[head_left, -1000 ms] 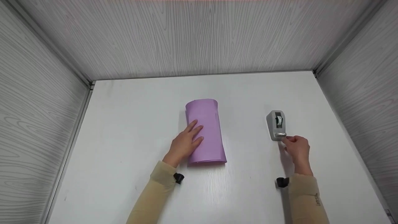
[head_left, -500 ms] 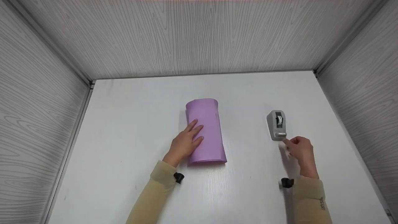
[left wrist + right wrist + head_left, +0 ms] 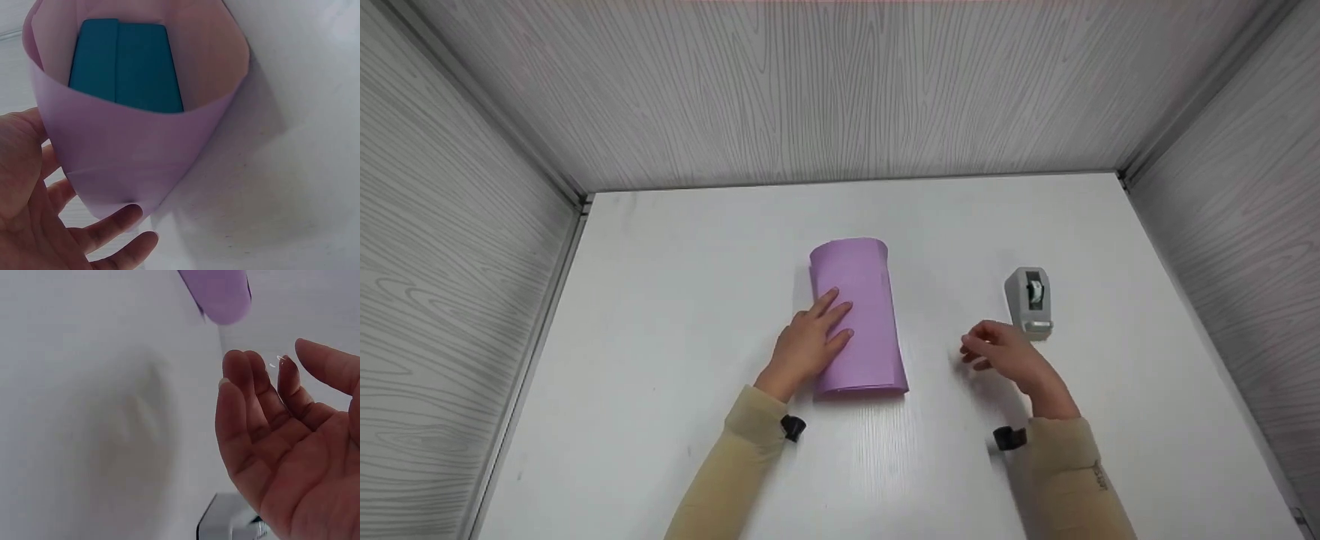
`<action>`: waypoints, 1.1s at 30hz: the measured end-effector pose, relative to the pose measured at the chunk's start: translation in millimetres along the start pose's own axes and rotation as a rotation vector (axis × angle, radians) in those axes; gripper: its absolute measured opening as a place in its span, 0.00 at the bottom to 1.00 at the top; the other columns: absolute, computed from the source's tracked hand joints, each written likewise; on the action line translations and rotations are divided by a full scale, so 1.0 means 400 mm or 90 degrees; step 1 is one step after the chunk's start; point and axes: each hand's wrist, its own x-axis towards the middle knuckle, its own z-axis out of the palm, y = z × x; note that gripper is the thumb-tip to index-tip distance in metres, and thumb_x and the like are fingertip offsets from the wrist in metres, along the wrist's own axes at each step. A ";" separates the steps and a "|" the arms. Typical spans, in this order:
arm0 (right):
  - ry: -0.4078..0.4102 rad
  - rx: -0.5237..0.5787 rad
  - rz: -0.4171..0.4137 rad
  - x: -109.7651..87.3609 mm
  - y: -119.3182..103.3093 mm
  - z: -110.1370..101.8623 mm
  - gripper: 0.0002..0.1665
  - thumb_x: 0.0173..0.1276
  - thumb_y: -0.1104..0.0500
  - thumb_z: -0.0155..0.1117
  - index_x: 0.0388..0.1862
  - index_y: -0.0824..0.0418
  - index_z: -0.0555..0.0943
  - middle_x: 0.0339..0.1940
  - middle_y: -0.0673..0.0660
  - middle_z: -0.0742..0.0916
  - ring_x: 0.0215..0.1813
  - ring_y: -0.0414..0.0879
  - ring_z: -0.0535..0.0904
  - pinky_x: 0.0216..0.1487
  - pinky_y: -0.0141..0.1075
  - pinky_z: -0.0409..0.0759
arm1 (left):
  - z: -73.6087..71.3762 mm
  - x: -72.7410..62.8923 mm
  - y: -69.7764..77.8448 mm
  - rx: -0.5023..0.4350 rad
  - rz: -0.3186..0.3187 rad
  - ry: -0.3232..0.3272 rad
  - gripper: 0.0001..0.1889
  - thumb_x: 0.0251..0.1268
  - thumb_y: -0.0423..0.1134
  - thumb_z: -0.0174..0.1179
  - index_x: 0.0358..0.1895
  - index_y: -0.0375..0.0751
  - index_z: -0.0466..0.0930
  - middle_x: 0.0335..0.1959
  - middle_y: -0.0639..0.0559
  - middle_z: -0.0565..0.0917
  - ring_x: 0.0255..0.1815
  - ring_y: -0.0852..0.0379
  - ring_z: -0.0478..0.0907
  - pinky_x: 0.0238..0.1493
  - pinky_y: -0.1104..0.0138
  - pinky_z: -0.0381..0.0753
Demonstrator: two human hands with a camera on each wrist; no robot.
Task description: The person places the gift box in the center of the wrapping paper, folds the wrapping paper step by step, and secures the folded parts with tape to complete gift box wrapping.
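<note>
My left hand (image 3: pixel 804 346) lies with spread fingers on a roll of purple paper (image 3: pixel 856 322), pressing its left side. In the left wrist view, a teal box (image 3: pixel 132 64) sits inside the paper's open end, and the left hand (image 3: pixel 62 197) is beside the wrap. Between the paper and a grey tape dispenser (image 3: pixel 1023 304), my right hand (image 3: pixel 1009 356) hovers above the table with curled fingers. At its fingertips, the right wrist view shows glints of a small piece of clear tape (image 3: pixel 279 358), held close by the thumb and forefinger of the right hand (image 3: pixel 298 444).
A white table (image 3: pixel 675 285) lies under everything. Grey wood-grain panels (image 3: pixel 840 90) enclose it at the back and on both sides. The dispenser stands right of the paper roll, just behind the right hand, with a tape roll (image 3: pixel 1036 292) in it.
My right hand has come away from the front of the tape dispenser and moved left toward the purple paper. The left hand and the paper have stayed in place.
</note>
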 end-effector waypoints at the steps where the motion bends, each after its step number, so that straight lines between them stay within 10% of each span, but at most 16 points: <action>1: -0.018 0.015 -0.014 0.012 -0.009 0.012 0.14 0.76 0.57 0.56 0.44 0.69 0.75 0.43 0.66 0.83 0.46 0.53 0.82 0.48 0.44 0.82 | 0.001 0.000 0.000 0.000 0.000 -0.001 0.27 0.73 0.53 0.53 0.72 0.53 0.68 0.77 0.55 0.57 0.62 0.37 0.71 0.54 0.46 0.75; 12: -0.164 0.086 -0.072 0.132 -0.099 0.097 0.15 0.77 0.57 0.55 0.45 0.71 0.74 0.41 0.65 0.82 0.42 0.53 0.81 0.44 0.43 0.81 | -0.002 -0.002 0.001 0.000 0.003 -0.006 0.27 0.73 0.54 0.52 0.72 0.53 0.68 0.78 0.55 0.56 0.62 0.37 0.70 0.53 0.44 0.75; 33: -0.156 -0.110 -0.013 0.236 -0.225 0.150 0.13 0.73 0.54 0.59 0.37 0.64 0.79 0.29 0.56 0.80 0.31 0.47 0.75 0.31 0.36 0.76 | 0.002 -0.001 -0.003 -0.008 -0.001 -0.003 0.27 0.73 0.54 0.52 0.72 0.53 0.68 0.78 0.55 0.57 0.61 0.35 0.72 0.53 0.44 0.75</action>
